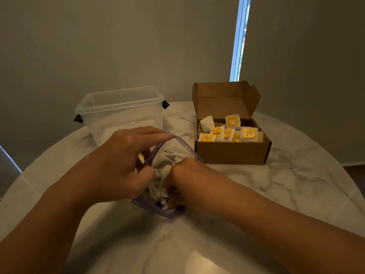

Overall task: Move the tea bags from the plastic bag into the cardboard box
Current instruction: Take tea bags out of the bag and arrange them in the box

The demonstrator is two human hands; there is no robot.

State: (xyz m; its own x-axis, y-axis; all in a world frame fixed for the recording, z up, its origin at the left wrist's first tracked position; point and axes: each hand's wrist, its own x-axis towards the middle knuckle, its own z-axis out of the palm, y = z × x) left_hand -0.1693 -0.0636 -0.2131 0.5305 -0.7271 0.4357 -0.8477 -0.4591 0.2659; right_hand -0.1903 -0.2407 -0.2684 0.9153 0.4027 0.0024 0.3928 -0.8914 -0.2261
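A clear zip-top plastic bag (178, 144) with a purple rim lies on the marble table in front of me, its mouth held wide. My left hand (122, 163) pinches the bag's left rim and lifts it. My right hand (185, 180) reaches inside the bag, fingers curled among the white tea bags (164, 165); the fingertips are hidden, so what they hold is unclear. To the right stands the open cardboard box (233, 152), lid flap up, with several white tea bags with yellow tags (229, 131) inside.
An empty clear plastic tub (118, 107) with black clips stands at the back left, just behind the bag. The round marble table (296, 184) curves away at both sides. Grey blinds hang behind, with a bright gap at the right.
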